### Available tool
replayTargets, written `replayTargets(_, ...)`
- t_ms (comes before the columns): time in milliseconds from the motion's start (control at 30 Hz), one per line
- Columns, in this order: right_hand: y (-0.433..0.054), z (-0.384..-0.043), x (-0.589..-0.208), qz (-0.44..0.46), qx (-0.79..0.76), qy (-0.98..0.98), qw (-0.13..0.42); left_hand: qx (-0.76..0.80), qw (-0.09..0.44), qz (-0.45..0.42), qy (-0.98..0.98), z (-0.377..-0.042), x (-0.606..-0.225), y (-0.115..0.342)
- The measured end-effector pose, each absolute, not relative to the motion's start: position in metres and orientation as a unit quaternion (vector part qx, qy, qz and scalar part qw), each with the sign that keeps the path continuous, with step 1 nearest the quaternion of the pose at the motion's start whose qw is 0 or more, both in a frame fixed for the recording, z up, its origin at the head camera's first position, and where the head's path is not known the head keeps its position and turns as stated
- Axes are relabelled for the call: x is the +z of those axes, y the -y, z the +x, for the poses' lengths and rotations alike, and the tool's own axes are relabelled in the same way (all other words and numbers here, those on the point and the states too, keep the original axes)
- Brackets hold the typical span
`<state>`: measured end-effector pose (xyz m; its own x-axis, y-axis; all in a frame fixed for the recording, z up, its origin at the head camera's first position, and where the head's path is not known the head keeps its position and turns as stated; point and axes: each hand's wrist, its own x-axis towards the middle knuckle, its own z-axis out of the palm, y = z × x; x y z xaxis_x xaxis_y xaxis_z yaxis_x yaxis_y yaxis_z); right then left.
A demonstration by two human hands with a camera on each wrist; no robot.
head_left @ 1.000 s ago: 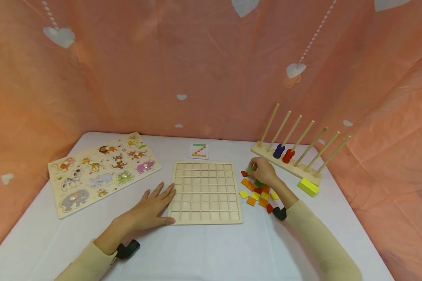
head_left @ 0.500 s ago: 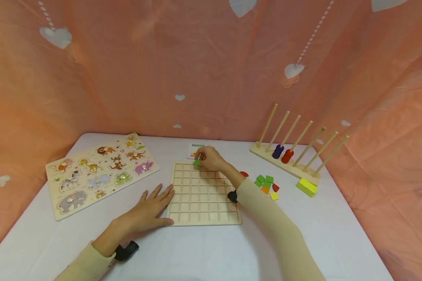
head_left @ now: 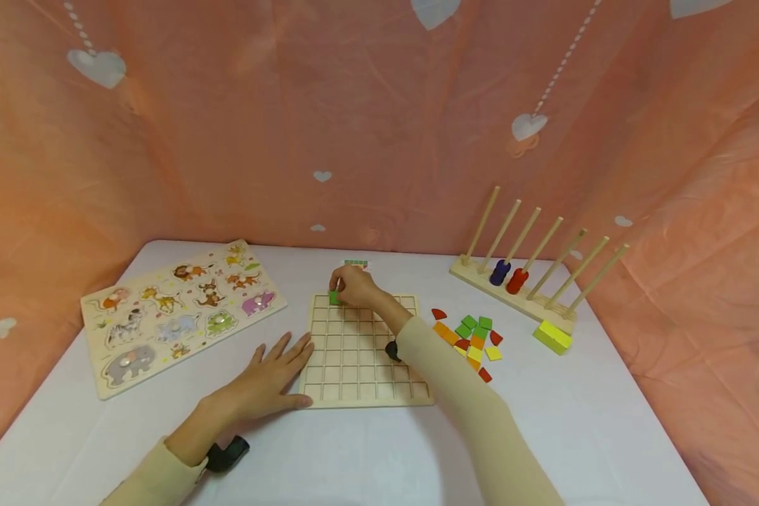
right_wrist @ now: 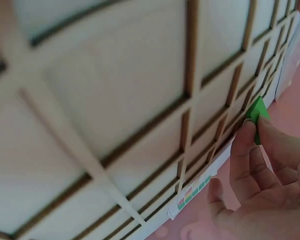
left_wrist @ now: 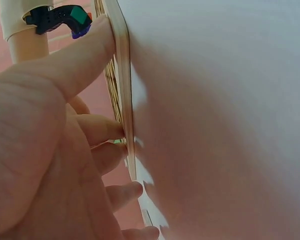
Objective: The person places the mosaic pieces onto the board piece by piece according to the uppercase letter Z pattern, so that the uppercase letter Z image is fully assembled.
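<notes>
A square wooden grid board (head_left: 367, 372) lies in the middle of the table. My right hand (head_left: 357, 287) is over its far row, thumb and finger pinching a green square tile (head_left: 335, 298) near the far left. The right wrist view shows that green tile (right_wrist: 258, 112) tilted between the fingertips at the grid's edge. On the board's left edge rests my left hand (head_left: 262, 383), fingers spread and thumb at the near corner. Behind the right hand a small pattern card (head_left: 356, 265) is partly hidden. Right of the board lie loose tiles (head_left: 470, 322) in green, orange, yellow and red.
An animal peg puzzle (head_left: 183, 309) lies at the left. A wooden rack with upright pegs (head_left: 512, 288) stands at the back right, with dark blue and red beads on it. Beside it sits a yellow block (head_left: 552, 337). A pink curtain closes off the back.
My right hand has gone from the loose tiles to the board's far edge with a green tile, then further left along the top row. The left hand stays on the board.
</notes>
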<state>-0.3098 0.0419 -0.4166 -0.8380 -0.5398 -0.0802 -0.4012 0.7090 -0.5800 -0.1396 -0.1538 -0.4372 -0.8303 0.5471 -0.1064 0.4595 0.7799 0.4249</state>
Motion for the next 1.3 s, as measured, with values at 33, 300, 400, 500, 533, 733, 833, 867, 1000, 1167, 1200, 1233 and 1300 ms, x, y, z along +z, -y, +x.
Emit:
replayTargets(33, -0.041, -0.309, -0.417, -0.258, -0.278, -0.917, 0.122, 0.193, 0.113, 0.269, -0.937, -0.139, -0.437, 0.154)
replayTargets(300, -0.035, -0.306, -0.418, -0.256, -0.235, -0.933, 0.094, 0.195, 0.111, 0.262, -0.939, -0.138, -0.434, 0.155)
replayTargets(400, -0.035, -0.306, -0.416, -0.245, -0.224, -0.939, 0.093, 0.197, 0.109, 0.266, -0.937, -0.138, -0.434, 0.154)
replayTargets(500, -0.035, -0.306, -0.416, -0.241, -0.224, -0.939, 0.098, 0.196, 0.111, 0.266, -0.937, -0.138, -0.434, 0.154)
replayTargets(533, -0.035, -0.306, -0.416, -0.241, -0.224, -0.939, 0.098, 0.195, 0.112, 0.266, -0.937, -0.138, -0.434, 0.153)
replayTargets(733, -0.036, -0.305, -0.416, -0.239, -0.214, -0.942, 0.103, 0.193, 0.112, 0.266, -0.938, -0.139, -0.435, 0.153)
replayTargets(833, -0.037, -0.305, -0.416, -0.238, -0.212, -0.942, 0.108, 0.192, 0.111, 0.268, -0.937, -0.139, -0.436, 0.153)
replayTargets(867, -0.037, -0.305, -0.416, -0.24, -0.212, -0.941, 0.108, 0.192, 0.111, 0.268, -0.938, -0.138, -0.436, 0.153)
replayTargets(1000, -0.039, -0.306, -0.416, -0.247, -0.215, -0.939, 0.101, 0.191, 0.113, 0.265, -0.938, -0.138, -0.436, 0.154)
replayTargets(1167, -0.068, -0.314, -0.415, -0.238, -0.253, -0.933, 0.092, 0.196, 0.117, 0.265, -0.937, -0.138, -0.435, 0.154)
replayTargets(1200, -0.077, -0.316, -0.415, -0.233, -0.265, -0.931, 0.093, 0.198, 0.117, 0.265, -0.937, -0.139, -0.435, 0.154)
replayTargets(1233, -0.087, -0.318, -0.416, -0.228, -0.277, -0.929, 0.093, 0.198, 0.117, 0.265, -0.936, -0.139, -0.436, 0.154)
replayTargets(1300, -0.109, -0.321, -0.418, -0.22, -0.3, -0.924, 0.091, 0.199, 0.117, 0.265, -0.936, -0.139, -0.437, 0.153)
